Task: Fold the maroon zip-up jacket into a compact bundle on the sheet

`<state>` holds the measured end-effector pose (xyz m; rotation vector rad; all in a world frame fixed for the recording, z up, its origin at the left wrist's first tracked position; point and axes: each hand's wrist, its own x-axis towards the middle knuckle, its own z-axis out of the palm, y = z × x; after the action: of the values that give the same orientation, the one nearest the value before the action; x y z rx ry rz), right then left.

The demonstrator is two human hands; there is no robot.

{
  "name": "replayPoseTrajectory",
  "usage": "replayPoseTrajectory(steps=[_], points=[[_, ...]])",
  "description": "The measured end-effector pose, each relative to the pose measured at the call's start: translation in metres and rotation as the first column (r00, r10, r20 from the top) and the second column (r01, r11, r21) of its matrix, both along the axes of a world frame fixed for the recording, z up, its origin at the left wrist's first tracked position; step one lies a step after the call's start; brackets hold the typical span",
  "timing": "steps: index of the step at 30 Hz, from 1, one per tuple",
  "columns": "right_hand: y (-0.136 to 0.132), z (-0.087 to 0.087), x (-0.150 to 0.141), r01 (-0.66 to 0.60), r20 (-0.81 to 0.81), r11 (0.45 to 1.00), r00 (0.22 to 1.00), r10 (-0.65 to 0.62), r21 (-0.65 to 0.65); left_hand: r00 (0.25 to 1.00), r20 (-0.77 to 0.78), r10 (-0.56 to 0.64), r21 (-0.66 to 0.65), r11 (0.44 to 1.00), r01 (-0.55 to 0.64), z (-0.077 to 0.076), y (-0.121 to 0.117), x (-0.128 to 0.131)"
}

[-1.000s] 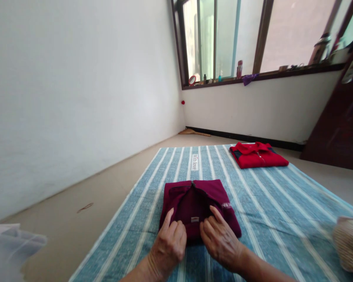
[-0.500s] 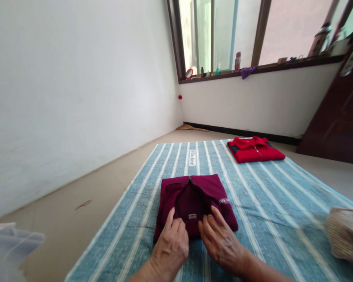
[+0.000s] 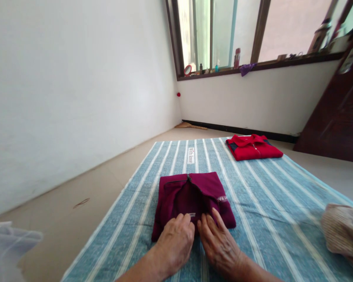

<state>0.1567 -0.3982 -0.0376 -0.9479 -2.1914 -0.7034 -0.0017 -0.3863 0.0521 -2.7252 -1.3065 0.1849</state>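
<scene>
A folded maroon zip-neck top [image 3: 207, 184] lies flat on the striped cloth, its neck opening spread and a pale label inside the collar. My left hand [image 3: 178, 239] is closed on the near collar edge, its knuckles bunched beside the label. Right next to it, my right hand [image 3: 216, 239] grips the same collar edge, one finger stretched along the neckline. Both thumbs are hidden. Farther back on the right rests a folded red garment [image 3: 259, 150] with dark shoulder panels and a zip at its collar.
The blue-and-white striped cloth [image 3: 141, 207] covers the low surface. A beige knitted item [image 3: 342, 229] sits at the right edge. Whitish translucent material [image 3: 8, 246] shows at lower left. A wall [image 3: 76, 98] runs along the left, and a dark red door [image 3: 335, 113] stands at right.
My left hand has shifted right along the collar toward the label, and its stretched finger has curled in. My right hand stays at the collar. The view has tilted slightly.
</scene>
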Motion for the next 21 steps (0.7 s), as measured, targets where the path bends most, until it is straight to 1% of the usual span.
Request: replayPoseTrajectory(steps=[2,4,6,8,12,14,16,18,19,21], points=[[-0.001,0.001,-0.001,0.001,0.001,1.0,1.0,-0.001,-0.002,0.994,0.091,0.067,-0.089,0.994,-0.059,0.005,0.008,0.008],[-0.001,0.002,-0.001,0.003,-0.002,1.0,1.0,-0.003,0.004,0.968,0.194,0.156,-0.108,0.985,-0.137,0.003,0.017,0.018],[-0.002,0.002,-0.002,0.0,-0.015,1.0,1.0,0.001,0.025,0.927,0.3,0.225,-0.057,0.974,-0.218,-0.006,0.025,0.027],[-0.002,0.0,-0.002,-0.006,-0.028,0.999,1.0,0.007,0.053,0.889,0.391,0.237,0.026,0.963,-0.268,-0.019,0.031,0.034],[-0.003,-0.005,-0.001,-0.003,-0.036,0.999,0.999,0.004,0.053,0.83,0.539,0.143,0.153,0.952,-0.264,-0.042,0.036,0.04],[-0.004,-0.008,0.0,-0.005,-0.038,0.999,0.999,0.006,0.043,0.775,0.629,0.069,0.19,0.952,-0.239,-0.05,0.038,0.04],[-0.005,-0.01,0.001,-0.012,-0.035,0.999,0.999,0.013,0.033,0.703,0.711,-0.008,0.215,0.955,-0.206,-0.057,0.039,0.038],[-0.005,-0.011,0.002,-0.021,-0.034,1.0,0.999,0.022,0.016,0.651,0.756,-0.071,0.248,0.951,-0.183,-0.062,0.04,0.036],[-0.006,-0.011,0.004,-0.029,-0.039,1.0,0.999,0.029,0.005,0.641,0.762,-0.091,0.264,0.948,-0.18,-0.064,0.039,0.036],[-0.007,-0.009,0.008,-0.057,-0.062,0.998,0.997,0.055,-0.027,0.649,0.753,-0.109,0.292,0.939,-0.181,-0.068,0.039,0.035]])
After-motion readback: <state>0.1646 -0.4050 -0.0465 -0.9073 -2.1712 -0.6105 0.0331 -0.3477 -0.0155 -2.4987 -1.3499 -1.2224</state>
